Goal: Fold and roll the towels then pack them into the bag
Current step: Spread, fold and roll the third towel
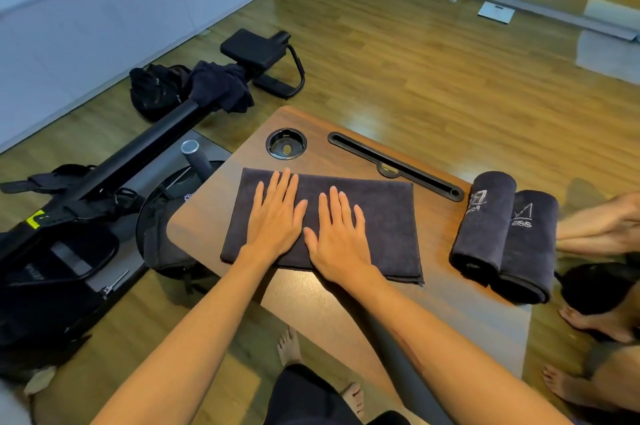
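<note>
A dark grey towel [388, 216], folded into a flat rectangle, lies on the small wooden table [332, 300]. My left hand [277, 213] and my right hand [341, 237] both rest flat on it, side by side, fingers spread and pointing away from me. Two rolled dark towels [485, 227] [530, 248] with white lettering lie side by side at the table's right edge. A black bag [156, 88] sits on the floor at the upper left, beside a dark cloth [221, 85] draped over a black bar.
The table has a round cup hole [286, 144] and a long slot [394, 164] along its far side. Black exercise equipment [69, 216] fills the floor on the left. Another person's arm [602, 220] and bare feet [588, 320] are at the right edge.
</note>
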